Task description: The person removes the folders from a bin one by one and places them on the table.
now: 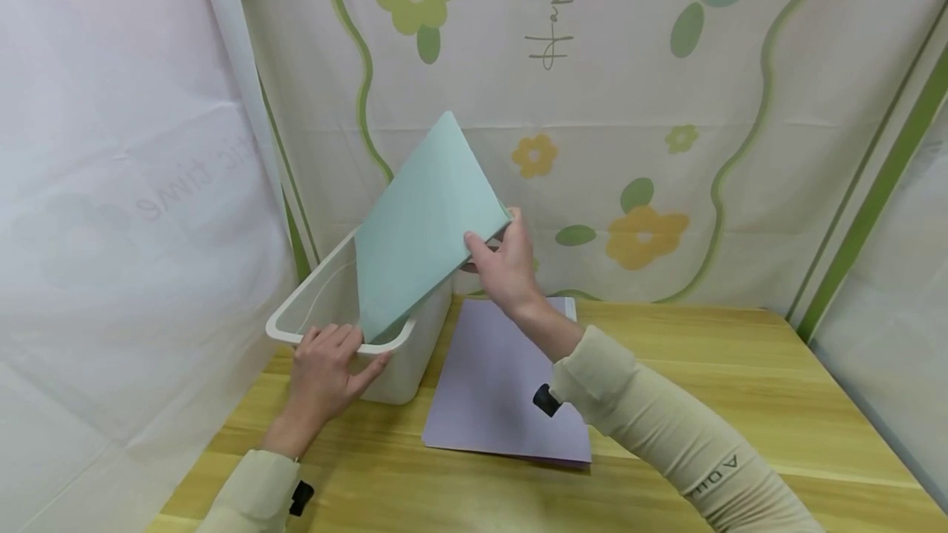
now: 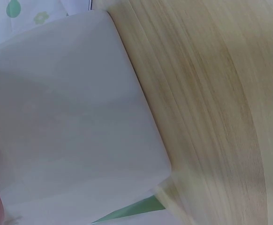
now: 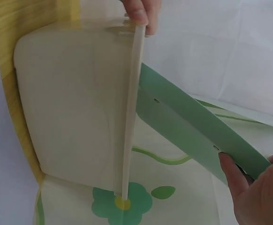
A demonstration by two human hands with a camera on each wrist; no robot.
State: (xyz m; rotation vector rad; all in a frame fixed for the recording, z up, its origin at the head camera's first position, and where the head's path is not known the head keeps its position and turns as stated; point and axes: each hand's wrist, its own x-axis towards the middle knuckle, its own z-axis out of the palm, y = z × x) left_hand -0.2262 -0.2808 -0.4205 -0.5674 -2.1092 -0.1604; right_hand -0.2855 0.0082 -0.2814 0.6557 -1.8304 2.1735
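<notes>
My right hand [image 1: 507, 270] pinches a mint-green file folder [image 1: 425, 224] by its right end, thumb on the front cover. The folder is tilted, and its lower left corner dips inside a white plastic bin [image 1: 392, 373]. The right wrist view shows the folder's spine [image 3: 188, 115] with small holes, slanting out past the bin's rim [image 3: 132, 112]. My left hand [image 1: 326, 377] grips the near rim, its fingers hooked over the edge and the thumb outside. In the left wrist view the bin's wall [image 2: 71, 108] fills much of the picture.
A purple folder [image 1: 489, 393] lies flat on the wooden table [image 1: 704, 401], right of the bin and below my right forearm. Behind the table hangs a flower-printed curtain [image 1: 592, 105], and a white curtain [image 1: 111, 187] hangs close on the left.
</notes>
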